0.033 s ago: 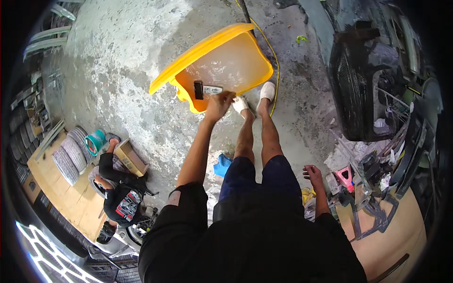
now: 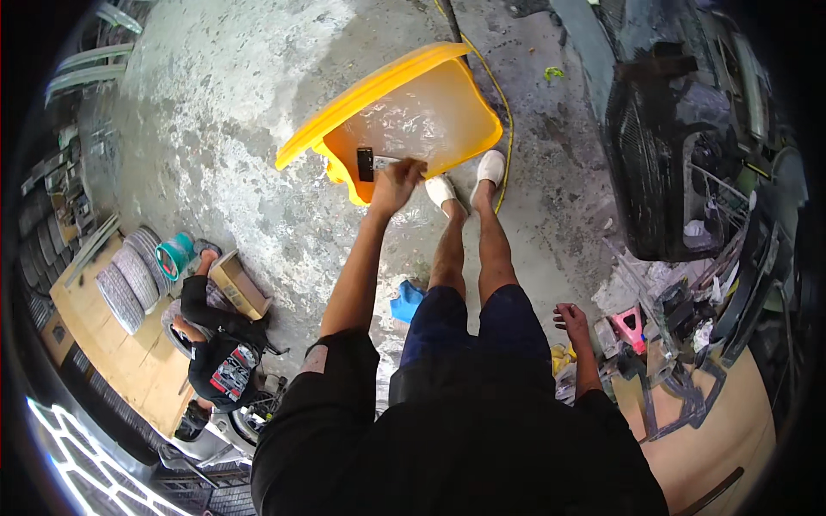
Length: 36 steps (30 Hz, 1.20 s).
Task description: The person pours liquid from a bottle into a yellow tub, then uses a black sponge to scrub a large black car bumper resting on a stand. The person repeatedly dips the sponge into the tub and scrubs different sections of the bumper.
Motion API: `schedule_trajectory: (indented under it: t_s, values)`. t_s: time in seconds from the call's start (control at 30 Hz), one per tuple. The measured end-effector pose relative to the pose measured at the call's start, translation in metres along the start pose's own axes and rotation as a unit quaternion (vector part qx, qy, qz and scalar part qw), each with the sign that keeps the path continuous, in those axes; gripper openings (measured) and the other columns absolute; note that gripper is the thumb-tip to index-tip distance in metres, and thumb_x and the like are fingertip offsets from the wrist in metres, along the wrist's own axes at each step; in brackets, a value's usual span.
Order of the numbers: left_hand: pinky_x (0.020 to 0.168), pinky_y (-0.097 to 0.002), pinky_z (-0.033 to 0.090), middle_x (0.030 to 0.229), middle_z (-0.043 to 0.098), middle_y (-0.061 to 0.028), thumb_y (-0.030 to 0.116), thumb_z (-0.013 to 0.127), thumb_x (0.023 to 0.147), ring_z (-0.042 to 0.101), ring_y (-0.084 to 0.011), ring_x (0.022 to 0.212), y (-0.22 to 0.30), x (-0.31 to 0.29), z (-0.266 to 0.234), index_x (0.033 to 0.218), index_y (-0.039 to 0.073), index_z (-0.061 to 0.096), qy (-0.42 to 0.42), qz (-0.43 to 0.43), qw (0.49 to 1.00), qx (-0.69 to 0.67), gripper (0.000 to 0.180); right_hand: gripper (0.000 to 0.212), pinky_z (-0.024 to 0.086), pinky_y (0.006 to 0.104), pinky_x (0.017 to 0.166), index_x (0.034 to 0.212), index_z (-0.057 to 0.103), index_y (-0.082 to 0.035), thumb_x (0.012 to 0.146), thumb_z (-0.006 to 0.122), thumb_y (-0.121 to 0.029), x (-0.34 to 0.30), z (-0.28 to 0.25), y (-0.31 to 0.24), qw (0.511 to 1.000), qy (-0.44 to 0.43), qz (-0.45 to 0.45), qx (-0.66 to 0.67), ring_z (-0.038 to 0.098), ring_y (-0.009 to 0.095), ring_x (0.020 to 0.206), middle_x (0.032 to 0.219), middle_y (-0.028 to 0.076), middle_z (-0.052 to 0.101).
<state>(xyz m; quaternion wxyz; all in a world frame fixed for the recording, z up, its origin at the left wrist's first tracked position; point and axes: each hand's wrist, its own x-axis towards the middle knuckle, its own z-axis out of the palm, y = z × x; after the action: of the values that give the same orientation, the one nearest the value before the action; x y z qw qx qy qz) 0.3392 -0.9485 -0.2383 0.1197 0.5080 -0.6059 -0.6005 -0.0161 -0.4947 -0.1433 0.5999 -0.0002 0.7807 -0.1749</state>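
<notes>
My left hand reaches out over the lower edge of a large yellow shell-like panel, its fingers closed on a small tool. This tool has a black rectangular head and a pale part that runs under my fingers; its exact kind is unclear. The panel has a thick yellow rim and a whitish, shiny middle, with the black head over its lower left part. At my right side hangs my right hand, with fingers apart and nothing visible in it.
A blue object lies on the floor beside my legs. Past the panel runs a yellow hose. Black car parts and scrap crowd the right side. A co-worker sits at left near wheels and a cardboard box.
My left hand has shifted slightly up over the tool and covers more of its pale part. The whole view has moved a little. My right hand stays in place.
</notes>
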Motion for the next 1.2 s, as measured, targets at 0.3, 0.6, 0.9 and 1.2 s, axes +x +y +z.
schedule_trajectory:
  t_s: [0.3,0.6,0.9,1.2]
  values:
    - [0.078,-0.0353,0.059,0.093,0.074,-0.0137,0.044,0.051,0.105,0.072,-0.0244,0.082,-0.107,0.100,-0.046,0.102,-0.003,0.071,0.131,-0.230,0.918,-0.297,0.051,0.037,0.057,0.0329,0.075,0.113,0.066,-0.003,0.100,0.065,-0.037,-0.014,0.007,-0.014,1.000,-0.007,-0.008,-0.023,0.070,0.018,0.088,0.103,0.010,0.072]
    - [0.087,-0.0416,0.059,0.103,0.073,-0.0200,0.025,0.056,0.101,0.073,-0.0307,0.092,-0.035,0.032,0.005,0.115,-0.006,0.066,-0.372,-0.171,0.862,-0.299,0.035,0.032,0.056,0.0308,0.074,0.110,0.066,-0.006,0.100,0.065,-0.036,-0.045,-0.082,0.047,0.997,0.059,0.039,-0.025,0.070,0.018,0.088,0.102,0.008,0.071]
    - [0.096,-0.0460,0.051,0.115,0.069,-0.0283,0.027,0.053,0.102,0.066,-0.0428,0.112,-0.078,-0.065,0.121,0.116,0.000,0.070,0.036,-0.086,0.986,0.138,0.035,0.033,0.056,0.0328,0.074,0.113,0.065,-0.006,0.101,0.064,-0.037,-0.003,-0.155,0.038,0.999,0.011,-0.051,-0.001,0.069,0.017,0.085,0.102,0.007,0.071]
    - [0.070,-0.0356,0.054,0.083,0.073,-0.0137,0.014,0.073,0.085,0.068,-0.0227,0.073,0.143,-0.109,0.065,0.104,0.000,0.070,0.241,-0.035,0.946,0.216,0.024,0.034,0.056,0.0319,0.069,0.110,0.065,-0.006,0.100,0.063,-0.038,-0.014,-0.260,0.049,0.994,0.029,-0.106,0.022,0.068,0.017,0.081,0.099,0.007,0.071]
